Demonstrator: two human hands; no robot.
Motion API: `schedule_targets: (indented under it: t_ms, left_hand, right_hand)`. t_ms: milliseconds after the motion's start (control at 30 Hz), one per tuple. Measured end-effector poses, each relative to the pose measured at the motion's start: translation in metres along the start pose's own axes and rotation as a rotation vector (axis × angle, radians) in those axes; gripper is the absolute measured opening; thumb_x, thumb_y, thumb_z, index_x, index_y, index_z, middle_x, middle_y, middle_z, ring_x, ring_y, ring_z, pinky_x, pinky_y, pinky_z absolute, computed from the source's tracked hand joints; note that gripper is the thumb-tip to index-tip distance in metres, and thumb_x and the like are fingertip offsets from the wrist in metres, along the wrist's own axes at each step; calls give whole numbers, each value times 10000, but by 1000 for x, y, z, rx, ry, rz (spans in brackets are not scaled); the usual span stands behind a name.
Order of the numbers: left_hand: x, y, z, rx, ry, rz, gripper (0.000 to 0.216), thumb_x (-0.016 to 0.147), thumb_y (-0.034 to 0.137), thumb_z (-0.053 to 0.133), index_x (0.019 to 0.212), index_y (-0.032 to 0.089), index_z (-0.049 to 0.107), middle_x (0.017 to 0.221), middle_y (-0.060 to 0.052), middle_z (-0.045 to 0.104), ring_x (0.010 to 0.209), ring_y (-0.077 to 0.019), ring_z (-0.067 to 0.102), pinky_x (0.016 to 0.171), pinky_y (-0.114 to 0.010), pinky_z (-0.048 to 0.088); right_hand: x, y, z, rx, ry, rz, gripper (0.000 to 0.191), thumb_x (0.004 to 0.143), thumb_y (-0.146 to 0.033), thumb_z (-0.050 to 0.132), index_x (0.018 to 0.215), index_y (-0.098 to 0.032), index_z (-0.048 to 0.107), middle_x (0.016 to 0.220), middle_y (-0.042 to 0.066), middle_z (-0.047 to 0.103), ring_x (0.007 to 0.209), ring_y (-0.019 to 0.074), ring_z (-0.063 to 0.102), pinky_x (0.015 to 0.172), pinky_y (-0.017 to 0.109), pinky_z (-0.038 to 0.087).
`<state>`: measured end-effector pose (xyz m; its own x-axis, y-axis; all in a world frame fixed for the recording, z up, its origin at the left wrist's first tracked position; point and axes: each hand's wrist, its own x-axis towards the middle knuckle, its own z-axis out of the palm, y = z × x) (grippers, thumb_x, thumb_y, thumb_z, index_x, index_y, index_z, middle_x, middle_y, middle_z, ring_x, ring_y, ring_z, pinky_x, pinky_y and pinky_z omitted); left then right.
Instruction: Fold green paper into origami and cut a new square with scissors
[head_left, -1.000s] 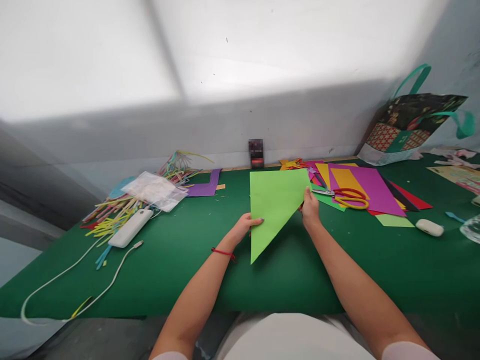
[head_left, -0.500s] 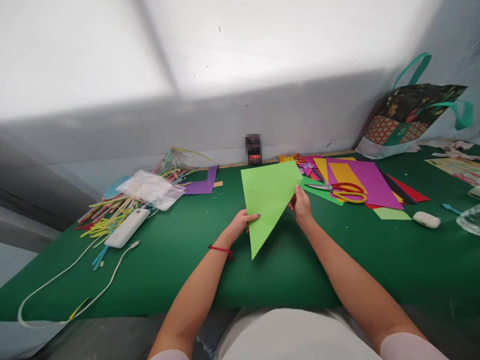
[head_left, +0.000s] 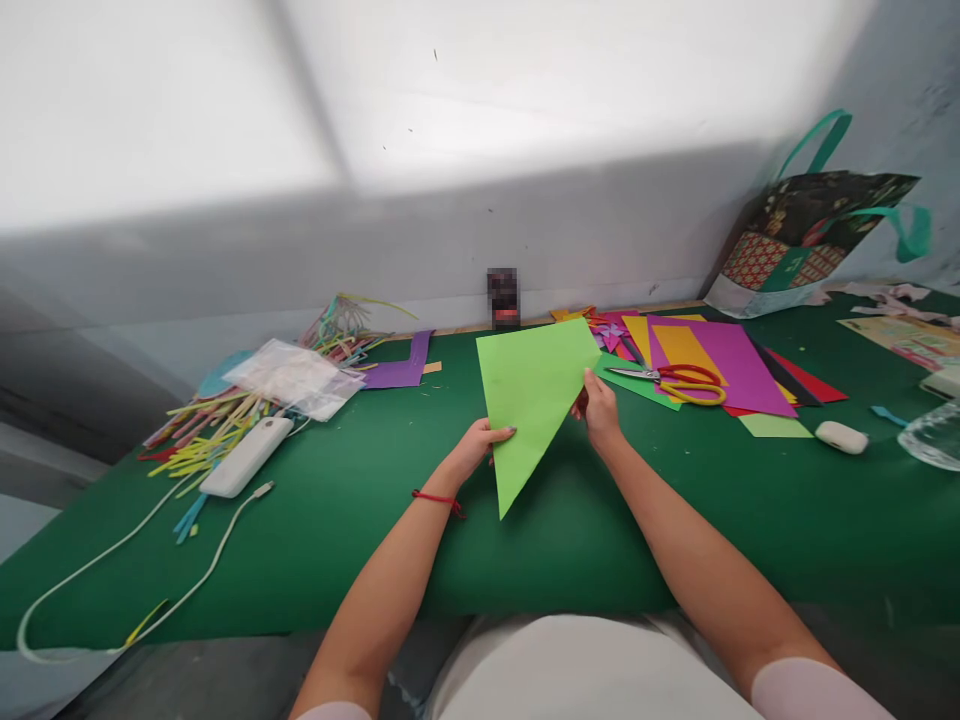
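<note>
A light green sheet of paper (head_left: 531, 400), roughly triangular with one long slanting edge, is held up over the green table. My left hand (head_left: 474, 448) grips its left edge, thumb on the front and the other fingers mostly hidden behind. On the slanting right edge, near the upper right corner, my right hand (head_left: 598, 408) pinches the paper. Just right of that hand lie scissors (head_left: 675, 380) with red and yellow handles, on top of coloured paper sheets (head_left: 750, 370).
Thin paper strips (head_left: 199, 440), a clear plastic bag (head_left: 296, 378) and a white power bank (head_left: 247, 458) with a cable lie at left. A purple paper piece (head_left: 397, 374) lies near the wall. At right are a white earphone case (head_left: 841, 437) and a patterned bag (head_left: 810, 240).
The whole view has shifted slightly, so things sit a little further left. Both hands keep the same hold on the green paper.
</note>
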<state>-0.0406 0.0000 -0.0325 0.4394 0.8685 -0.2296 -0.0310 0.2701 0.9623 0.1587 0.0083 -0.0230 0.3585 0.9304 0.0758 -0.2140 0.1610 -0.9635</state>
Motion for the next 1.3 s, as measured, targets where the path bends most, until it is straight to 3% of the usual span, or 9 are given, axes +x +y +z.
schedule_targets:
  t_ms: [167,267,367,500,700,767,1000,1167,1300]
  left_hand:
    - [3,-3,-1,76,21,11,311,613,356,714,769,93,658,631,-66,651,415,-90,477,354,-222,257]
    - [3,-4,-2,101,28,1,327,604,363,725,780,94,663,645,-68,662,426,-98,496,357,-220,278]
    - [2,-2,1,50,53,2,338,591,364,747,781,96,668,652,-71,669,491,-128,554,434,-236,392]
    - [1,3,4,-111,210,118,372,648,439,713,847,127,671,756,-77,694,679,-183,629,656,-297,501]
    - [4,6,-5,56,413,310,386,658,510,683,783,145,657,731,-44,671,685,-181,595,605,-277,464]
    - [4,6,-6,78,424,338,396,660,518,677,788,144,657,736,-43,665,685,-175,586,607,-275,456]
    - [1,9,-3,68,365,329,423,648,536,682,804,144,649,771,-54,664,726,-182,596,643,-283,466]
    - [7,5,-5,92,343,280,404,647,513,693,800,145,621,729,-39,654,680,-171,597,611,-276,469]
    - [8,3,-4,64,322,290,428,618,536,699,782,152,606,726,-36,655,648,-165,594,609,-281,473]
  right_hand:
    - [-5,7,8,-139,-94,109,484,735,-617,550,497,-231,381,312,-55,382,277,102,357,293,249,317]
    - [-7,9,10,-195,-95,88,494,735,-641,532,496,-232,389,297,-58,369,273,105,345,292,254,310]
    - [-8,9,10,-194,-90,54,511,706,-669,544,490,-235,381,286,-68,354,268,99,333,287,246,296]
    - [-12,7,13,-152,-109,50,510,693,-668,566,487,-238,383,287,-73,348,259,93,322,277,242,280]
    - [-17,9,15,-123,-175,56,547,668,-658,597,414,-234,363,241,-60,321,234,79,304,272,224,258]
    - [-18,9,15,-119,-174,130,527,670,-605,628,406,-230,369,241,-57,320,236,73,299,269,218,244]
    - [-18,6,17,39,-130,309,283,567,-357,763,629,-155,576,469,-22,535,317,62,349,290,233,265]
    - [-18,7,18,-25,-103,293,245,611,-318,754,569,-168,565,434,-12,519,312,70,328,289,248,270]
    - [-11,-2,11,45,-17,201,179,626,-274,748,663,-187,597,601,10,620,456,116,508,357,228,380]
